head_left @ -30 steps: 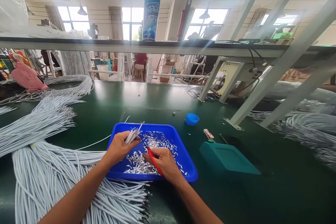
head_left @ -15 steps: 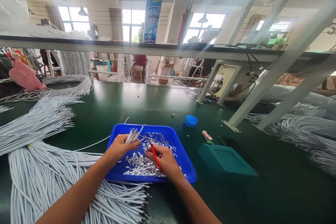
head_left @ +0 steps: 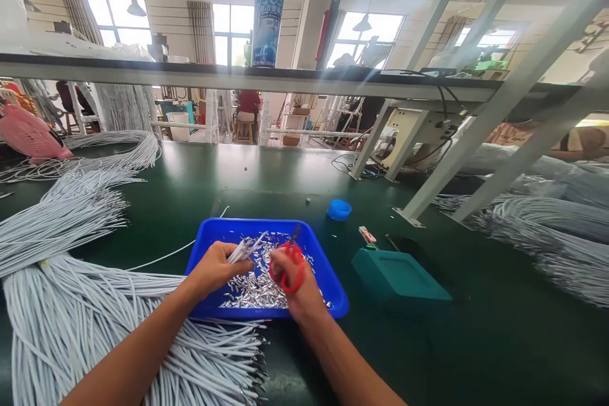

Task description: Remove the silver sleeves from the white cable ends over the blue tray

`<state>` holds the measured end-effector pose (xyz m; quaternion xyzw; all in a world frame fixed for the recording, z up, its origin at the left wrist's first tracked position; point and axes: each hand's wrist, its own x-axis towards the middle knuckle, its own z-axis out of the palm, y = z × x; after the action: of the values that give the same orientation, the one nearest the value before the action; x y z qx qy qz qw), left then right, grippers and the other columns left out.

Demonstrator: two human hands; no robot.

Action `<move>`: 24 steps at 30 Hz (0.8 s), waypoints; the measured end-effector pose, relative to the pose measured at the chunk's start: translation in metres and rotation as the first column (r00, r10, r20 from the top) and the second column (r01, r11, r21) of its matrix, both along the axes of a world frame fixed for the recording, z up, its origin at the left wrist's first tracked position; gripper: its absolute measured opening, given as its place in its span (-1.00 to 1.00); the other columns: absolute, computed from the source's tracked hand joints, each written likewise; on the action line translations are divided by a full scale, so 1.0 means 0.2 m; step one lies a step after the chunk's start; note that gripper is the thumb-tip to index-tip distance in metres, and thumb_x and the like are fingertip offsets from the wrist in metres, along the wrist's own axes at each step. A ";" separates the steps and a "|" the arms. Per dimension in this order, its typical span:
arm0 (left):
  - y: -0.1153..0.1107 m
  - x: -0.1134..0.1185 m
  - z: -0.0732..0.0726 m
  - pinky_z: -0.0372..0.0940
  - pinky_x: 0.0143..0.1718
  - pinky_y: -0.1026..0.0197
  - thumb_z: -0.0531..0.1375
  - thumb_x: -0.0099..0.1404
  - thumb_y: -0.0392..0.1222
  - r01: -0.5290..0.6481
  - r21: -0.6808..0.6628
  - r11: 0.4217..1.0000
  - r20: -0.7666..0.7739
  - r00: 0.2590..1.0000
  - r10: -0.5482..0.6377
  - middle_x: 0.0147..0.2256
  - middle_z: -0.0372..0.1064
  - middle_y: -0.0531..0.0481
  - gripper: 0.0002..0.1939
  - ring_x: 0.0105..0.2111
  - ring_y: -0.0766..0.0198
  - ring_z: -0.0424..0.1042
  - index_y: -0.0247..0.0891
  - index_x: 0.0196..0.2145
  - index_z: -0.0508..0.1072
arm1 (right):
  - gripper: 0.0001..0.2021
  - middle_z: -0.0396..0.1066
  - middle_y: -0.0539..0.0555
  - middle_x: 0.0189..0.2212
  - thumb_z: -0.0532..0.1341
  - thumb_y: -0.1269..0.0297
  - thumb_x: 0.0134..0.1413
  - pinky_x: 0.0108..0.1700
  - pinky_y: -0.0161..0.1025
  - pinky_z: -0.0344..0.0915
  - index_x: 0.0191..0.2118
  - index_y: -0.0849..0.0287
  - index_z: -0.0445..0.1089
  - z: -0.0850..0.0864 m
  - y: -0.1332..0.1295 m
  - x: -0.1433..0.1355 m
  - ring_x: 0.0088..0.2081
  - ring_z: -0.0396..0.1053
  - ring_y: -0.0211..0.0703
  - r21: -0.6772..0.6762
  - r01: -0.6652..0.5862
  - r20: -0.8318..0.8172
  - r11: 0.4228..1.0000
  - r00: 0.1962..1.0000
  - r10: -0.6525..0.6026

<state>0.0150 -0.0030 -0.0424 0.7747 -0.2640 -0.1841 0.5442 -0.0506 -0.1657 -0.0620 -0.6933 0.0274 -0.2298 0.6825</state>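
Closed over the blue tray (head_left: 328, 273), my left hand (head_left: 214, 269) grips a small bunch of white wires (head_left: 242, 250), their ends pointing up and to the right. My right hand (head_left: 304, 297) has its fingers at the red handles of a pair of scissors (head_left: 294, 269). The dark blades point up and away, apart from the wires and somewhat blurred. Small shiny silver pieces (head_left: 254, 292) lie scattered across the tray floor beneath both hands. A large bundle of white wires (head_left: 85, 317) spreads under my left forearm, with dark ends near the tray's front edge.
Right of the tray are a blue round cap (head_left: 339, 210) and a teal box (head_left: 402, 276). Slanted white shelf legs (head_left: 442, 152) meet the green table at right. Coiled wires (head_left: 547, 235) lie beyond. A blue spray can (head_left: 269, 13) stands on the shelf above.
My right hand has raised and turned the scissors; the red handles now face me and the blades point away. My left hand keeps its hold on the wires. The view has shifted slightly.
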 end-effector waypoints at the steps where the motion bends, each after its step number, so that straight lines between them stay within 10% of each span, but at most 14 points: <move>1: 0.00 0.00 0.01 0.02 -0.48 0.32 0.23 0.06 -0.02 0.019 -0.016 1.000 -0.025 1.000 -0.019 -0.59 0.19 0.10 -0.71 -0.54 0.37 0.12 -0.35 -0.49 0.43 | -0.70 0.15 -0.10 -0.70 0.14 0.06 -0.03 -0.56 -0.37 0.12 -0.60 0.16 0.28 0.01 -0.02 0.01 -0.62 0.08 -0.34 0.108 -0.002 -0.035 0.994 0.999 0.006; 4: 0.01 0.00 0.01 0.08 -0.42 0.31 0.22 0.09 0.02 0.105 -0.015 0.994 -0.076 0.991 -0.106 -0.53 0.28 0.05 -0.68 -0.49 0.33 0.20 -0.36 -0.44 0.47 | -0.72 0.23 -0.07 -0.60 0.32 0.10 -0.20 -0.50 -0.36 0.13 -0.43 0.20 0.36 0.02 -0.07 0.03 -0.56 0.14 -0.34 0.262 -0.018 -0.101 0.965 0.994 0.046; 8: 0.01 0.00 0.01 0.08 -0.47 0.31 0.20 0.11 0.06 0.195 0.061 0.979 -0.060 0.980 -0.192 -0.57 0.27 0.05 -0.63 -0.53 0.33 0.20 -0.37 -0.46 0.49 | -0.70 0.29 -0.03 -0.52 0.33 0.09 -0.19 -0.41 -0.33 0.13 -0.35 0.21 0.44 0.02 -0.08 0.01 -0.48 0.18 -0.30 0.035 -0.067 -0.094 0.997 0.993 0.070; 15: 0.01 0.00 0.02 0.15 -0.42 0.29 0.18 0.14 0.07 -0.222 -0.082 0.972 0.238 0.942 0.236 -0.46 0.39 -0.01 -0.62 -0.43 0.23 0.31 -0.32 -0.31 0.52 | -0.71 0.14 -0.09 -0.66 0.26 0.05 -0.07 -0.51 -0.34 0.02 -0.52 0.20 0.34 0.02 -0.05 -0.01 -0.57 0.04 -0.34 -0.213 0.031 -0.102 0.977 0.993 -0.053; 24: -0.02 0.00 -0.01 0.14 -0.49 0.30 0.29 0.03 0.02 0.026 -0.059 0.998 0.054 0.998 -0.022 -0.53 0.39 0.00 -0.63 -0.52 0.30 0.30 -0.38 -0.36 0.53 | -0.69 0.16 -0.08 -0.66 0.26 0.05 -0.08 -0.52 -0.34 0.02 -0.56 0.21 0.33 0.04 0.05 -0.05 -0.58 0.04 -0.33 -0.151 -0.004 -0.073 0.989 0.997 -0.007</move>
<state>0.0158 -0.0068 -0.0446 0.7596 -0.2930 -0.1620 0.5575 -0.0609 -0.1562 -0.0547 -0.7509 0.0355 -0.2062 0.6264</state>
